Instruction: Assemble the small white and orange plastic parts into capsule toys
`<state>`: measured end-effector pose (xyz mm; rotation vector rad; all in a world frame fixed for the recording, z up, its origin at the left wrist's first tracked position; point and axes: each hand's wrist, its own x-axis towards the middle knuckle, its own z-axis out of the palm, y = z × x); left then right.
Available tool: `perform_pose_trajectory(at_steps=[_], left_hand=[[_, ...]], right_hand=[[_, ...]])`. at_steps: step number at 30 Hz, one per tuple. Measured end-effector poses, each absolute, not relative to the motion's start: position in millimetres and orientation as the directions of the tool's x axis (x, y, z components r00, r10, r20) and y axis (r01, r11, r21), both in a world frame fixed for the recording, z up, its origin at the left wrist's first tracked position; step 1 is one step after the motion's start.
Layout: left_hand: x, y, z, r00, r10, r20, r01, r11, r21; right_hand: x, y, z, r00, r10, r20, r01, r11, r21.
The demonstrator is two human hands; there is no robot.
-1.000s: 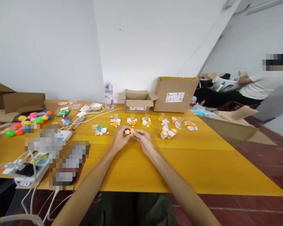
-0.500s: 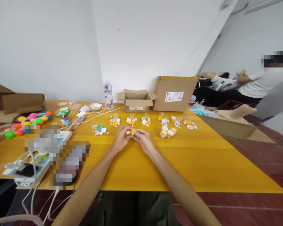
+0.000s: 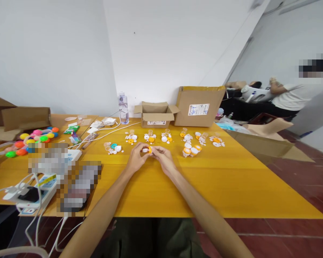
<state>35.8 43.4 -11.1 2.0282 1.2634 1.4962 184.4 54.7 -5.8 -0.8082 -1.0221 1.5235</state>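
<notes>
Over the middle of the table, my left hand [image 3: 136,158] is wrapped round a small clear jar [image 3: 145,150] with white bits visible in it. An orange ring or lid [image 3: 150,149] is at the jar's right end, where the fingers of my right hand [image 3: 163,157] are closed on it. The jar lies tilted on its side between both hands, partly hidden by fingers. Just beyond stand groups of parts: clear cups, white discs, orange rings and small white pieces [image 3: 150,137]. Right of my hands, several capped orange-and-white jars [image 3: 194,150] stand together.
At the back are an open carton [image 3: 156,117], a larger closed box [image 3: 199,107] and a water bottle [image 3: 123,109]. Left lie colourful balls [image 3: 32,140], a power strip [image 3: 72,156] and cables. An open carton [image 3: 258,143] is beyond the right edge; another person sits behind it.
My fingers have shifted slightly round the jar, and its orange end now faces more toward my right hand. The parts on the table have not moved.
</notes>
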Motion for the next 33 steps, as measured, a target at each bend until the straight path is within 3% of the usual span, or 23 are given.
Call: perform_pose_trajectory(at_steps=[9,27,33], left_hand=[[34.6,42.5,-10.3,0.068,0.773,0.631,0.456,-0.587,0.669],[33.3,46.0,-13.2,0.025,0.824,0.566,0.454,-0.514,0.728],[33.5,45.3,-12.9,0.039,0.798,0.602,0.456,-0.55,0.699]], right_hand=[[183.9,54.3,-8.1,-0.21,0.977,-0.03,-0.39,-0.112,-0.914],[185.9,57.8,-12.1,-0.195,0.981,0.014,-0.37,-0.06,-0.927],[185.3,57.5,-12.6,-0.193,0.981,0.008,-0.389,-0.069,-0.919]])
